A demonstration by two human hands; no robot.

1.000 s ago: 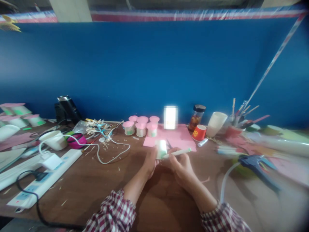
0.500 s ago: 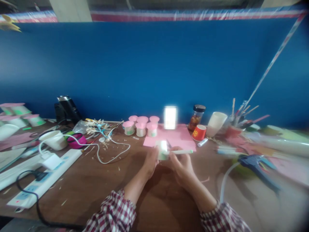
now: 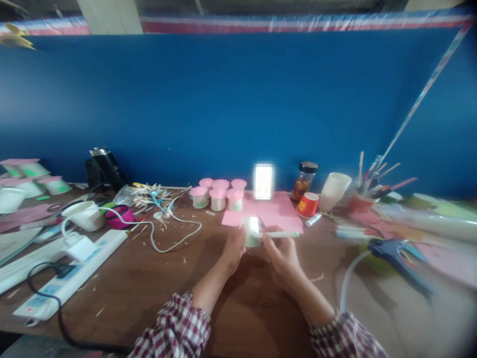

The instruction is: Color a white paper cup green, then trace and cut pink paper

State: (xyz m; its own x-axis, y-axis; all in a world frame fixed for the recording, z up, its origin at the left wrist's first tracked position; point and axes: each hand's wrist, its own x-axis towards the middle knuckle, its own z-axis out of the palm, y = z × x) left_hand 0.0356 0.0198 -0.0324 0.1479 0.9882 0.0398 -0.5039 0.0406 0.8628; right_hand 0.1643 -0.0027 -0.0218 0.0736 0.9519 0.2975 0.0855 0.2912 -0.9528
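Note:
My left hand [image 3: 231,250] is closed round a small white paper cup [image 3: 251,230] with a green patch, held tilted above the brown table [image 3: 156,288]. My right hand [image 3: 280,253] grips a white marker with a green end [image 3: 280,234], its tip against the cup's right side. Both hands hover just in front of a pink paper sheet [image 3: 276,209]. Behind it stands a cluster of several small cups with pink lids [image 3: 219,193].
A white power strip [image 3: 70,278] with black and white cables lies at the left. A red paper cup [image 3: 308,204], a glass jar [image 3: 304,181] and a white cup [image 3: 334,191] stand at the back right. A blue glue gun [image 3: 398,256] lies at the right. A blue wall [image 3: 238,99] closes the back.
The marker has dropped from a slanted to a nearly level position, its tip moving down the cup. The cup turned slightly in my left hand. Both hands stayed in place.

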